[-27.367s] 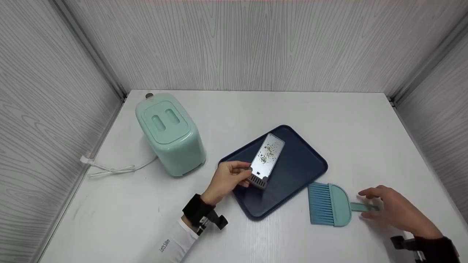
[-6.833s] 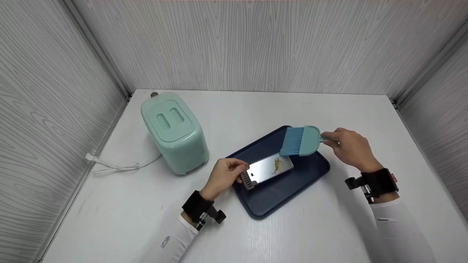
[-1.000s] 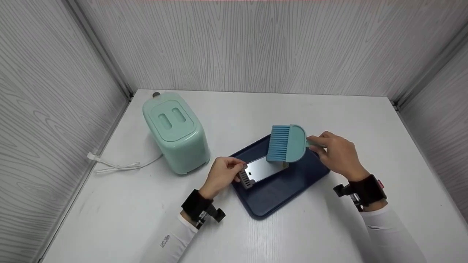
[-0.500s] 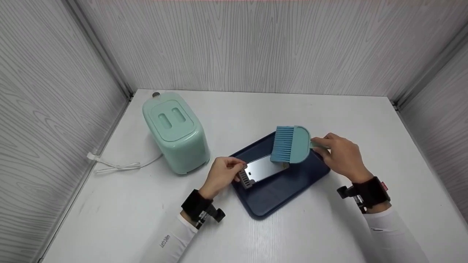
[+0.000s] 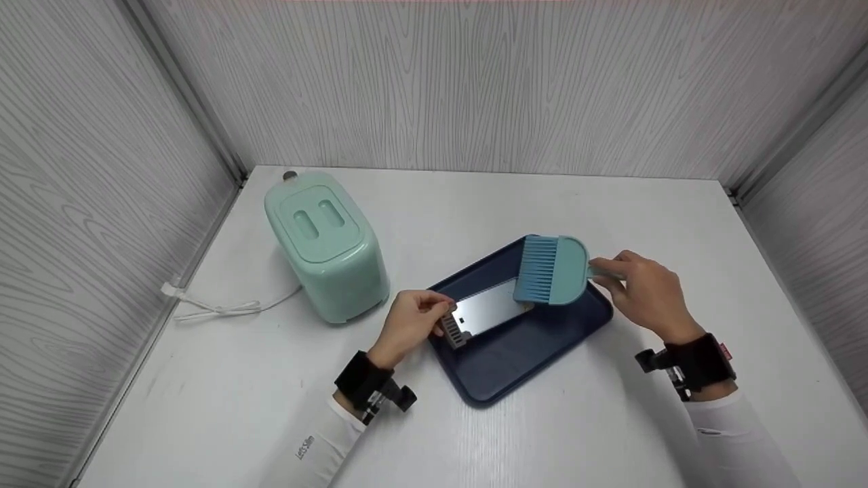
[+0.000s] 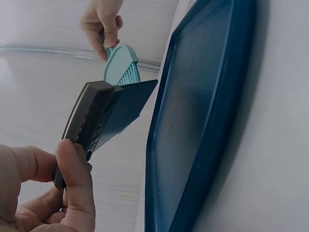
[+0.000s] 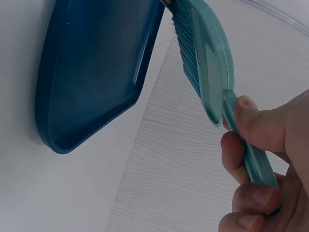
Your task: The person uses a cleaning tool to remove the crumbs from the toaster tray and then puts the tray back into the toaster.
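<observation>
My left hand (image 5: pixel 410 322) pinches the grey slotted end of a shiny metal crumb tray (image 5: pixel 485 310), held above a navy serving tray (image 5: pixel 502 383). In the left wrist view the crumb tray (image 6: pixel 120 113) is seen from below, thumb and fingers on its dark end. A mint-green brush (image 5: pixel 568 271) with blue bristles is gripped by its handle in my right hand (image 5: pixel 647 291). Its bristles overlap the crumb tray's far end, where a few tan crumbs show; the bristles hide part of that end. Specks lie on the serving tray (image 6: pixel 181 125) below.
A mint-green toaster (image 5: pixel 329 247) with a lid over its top stands at the back left. Its white cord and plug (image 5: pixel 217 308) lie bundled to its left. Grey wood-patterned panels (image 5: pixel 434 88) enclose the white table at the back and sides.
Earlier the brush lay on the table and crumbs were scattered over the crumb tray; most of its visible surface is now bare. Over the last second the brush has moved right, toward the far end.
</observation>
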### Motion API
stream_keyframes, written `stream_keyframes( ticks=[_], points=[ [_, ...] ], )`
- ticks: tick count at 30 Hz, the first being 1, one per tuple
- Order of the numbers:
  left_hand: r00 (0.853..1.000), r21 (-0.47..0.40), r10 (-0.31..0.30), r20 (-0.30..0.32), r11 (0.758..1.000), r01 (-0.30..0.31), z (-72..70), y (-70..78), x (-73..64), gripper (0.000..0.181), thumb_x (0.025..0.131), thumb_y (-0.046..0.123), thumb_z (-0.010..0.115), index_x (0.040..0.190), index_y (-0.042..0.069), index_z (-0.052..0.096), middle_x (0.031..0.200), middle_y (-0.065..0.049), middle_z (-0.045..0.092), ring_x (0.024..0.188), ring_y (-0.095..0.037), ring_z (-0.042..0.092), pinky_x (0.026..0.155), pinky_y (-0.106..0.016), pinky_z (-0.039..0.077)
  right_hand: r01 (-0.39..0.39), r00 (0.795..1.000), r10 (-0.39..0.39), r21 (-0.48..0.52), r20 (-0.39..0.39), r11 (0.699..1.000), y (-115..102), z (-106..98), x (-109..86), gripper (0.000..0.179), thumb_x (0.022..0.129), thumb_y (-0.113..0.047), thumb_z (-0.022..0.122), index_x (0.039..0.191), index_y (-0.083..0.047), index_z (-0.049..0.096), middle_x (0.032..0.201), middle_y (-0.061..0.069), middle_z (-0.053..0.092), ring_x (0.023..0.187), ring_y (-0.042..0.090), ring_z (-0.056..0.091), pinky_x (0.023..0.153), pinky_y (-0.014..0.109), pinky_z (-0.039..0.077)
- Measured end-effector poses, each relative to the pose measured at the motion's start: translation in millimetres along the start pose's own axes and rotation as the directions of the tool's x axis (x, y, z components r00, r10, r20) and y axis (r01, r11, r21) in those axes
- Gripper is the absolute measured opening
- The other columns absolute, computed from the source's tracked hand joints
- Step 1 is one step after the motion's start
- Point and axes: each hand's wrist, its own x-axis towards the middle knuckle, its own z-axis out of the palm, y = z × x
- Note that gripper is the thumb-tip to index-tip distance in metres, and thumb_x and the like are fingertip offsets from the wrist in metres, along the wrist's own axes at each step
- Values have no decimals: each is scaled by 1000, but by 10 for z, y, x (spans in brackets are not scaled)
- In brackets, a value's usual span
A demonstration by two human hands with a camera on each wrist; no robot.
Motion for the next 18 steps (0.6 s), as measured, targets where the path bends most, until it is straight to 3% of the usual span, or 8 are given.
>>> stream_keyframes(
  ticks=[13, 18],
  points=[
    [1000, -3, -2, -16, 1000, 2, -16, 10, 11, 20, 100, 0, 61, 110, -8, 77, 103, -21, 77, 60, -7, 60, 59, -24, 58, -21, 1000, 21, -12, 10, 1000, 27, -61, -82, 24, 90, -9, 81, 114, -9, 82, 83, 10, 71, 62, 15, 51, 52, 24, 33],
    [1000, 7, 8, -15, 1000, -7, -35, 0, 8, 20, 101, 1, 61, 110, -7, 77, 106, -21, 78, 60, -7, 60, 59, -25, 58, -23, 1000, 23, -9, 11, 1000, 30, -71, -99, 25, 90, -8, 81, 115, -9, 82, 85, 10, 73, 64, 17, 57, 52, 25, 37]
  ],
)
